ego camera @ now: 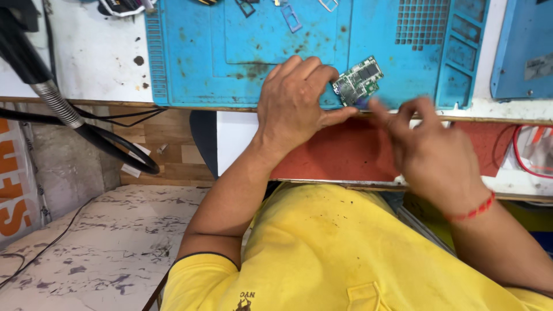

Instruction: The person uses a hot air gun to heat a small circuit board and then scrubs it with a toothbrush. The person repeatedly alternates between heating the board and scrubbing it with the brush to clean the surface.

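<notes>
Blue mat (190, 52) under circuit board (358, 80); hose (57, 103) leftward.

I note a small electronics repair workshop, blue silicone repair mat (190, 46) stained on a worn bench, green circuit board (358, 80), loose metal phone frames (291, 17), flexible hose (55, 103), trailing cables (129, 115)

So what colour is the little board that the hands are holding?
Green, with silvery metal parts on it. The circuit board shows best in the head view, on the blue mat.
</notes>
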